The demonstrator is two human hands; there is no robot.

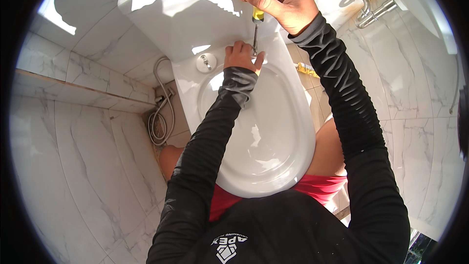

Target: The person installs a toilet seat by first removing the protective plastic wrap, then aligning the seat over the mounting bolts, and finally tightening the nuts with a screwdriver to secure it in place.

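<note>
In front of me stands a white toilet bowl [305, 137] with no seat on its rim. My right hand [286, 2] is closed around the yellow-and-black handle of a screwdriver [258, 14], held upright over the back right of the bowl. The shaft points down to a small metal fitting [254, 53] on the ledge behind the rim. My left hand [239, 57] rests at that fitting, fingers and thumb on either side of the screwdriver tip; what they grip is mostly hidden. A round metal seat fitting [206, 62] sits on the ledge to the left.
The white cistern [190, 24] rises behind the bowl, partly in glaring sunlight. A coiled metal hose [160, 122] hangs low on the left by the tiled wall [73, 166]. A yellow tube [307, 70] lies right of the bowl. Farther right are a drain pipe [376, 14] and a basin [425, 5].
</note>
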